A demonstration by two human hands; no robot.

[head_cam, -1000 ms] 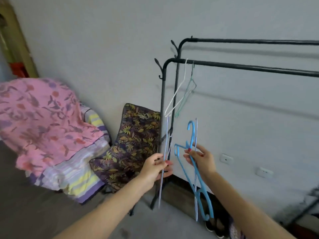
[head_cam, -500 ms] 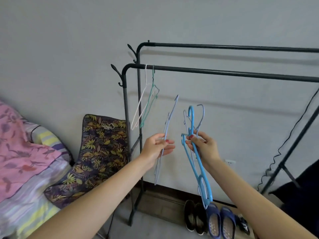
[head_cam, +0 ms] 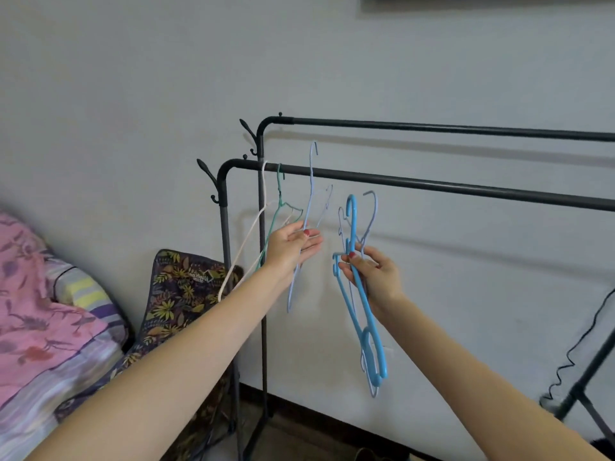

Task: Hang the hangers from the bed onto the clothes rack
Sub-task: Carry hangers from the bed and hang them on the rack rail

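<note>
Both bare arms reached forward and upward, the forearms converging from the lower corners. The left hand (head_cam: pixel 293 247) was raised higher, palm turned inward, thumb and fingers pinching a thin wire hanger (head_cam: pixel 307 224). The right hand (head_cam: pixel 372 274) sat just beside it and slightly lower, fingers curled round a bunch of hangers (head_cam: pixel 357 294). Both wrists were fairly straight.

Home bedroom: bed (head_cam: pixel 50 344), clothes rack (head_cam: pixel 432 184), plain wall.

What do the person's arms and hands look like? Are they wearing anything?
Both forearms are bare, with no sleeves, watch or bracelet showing. The left hand and right hand wear no gloves or visible rings. Red polish shows on the nails in view.
</note>
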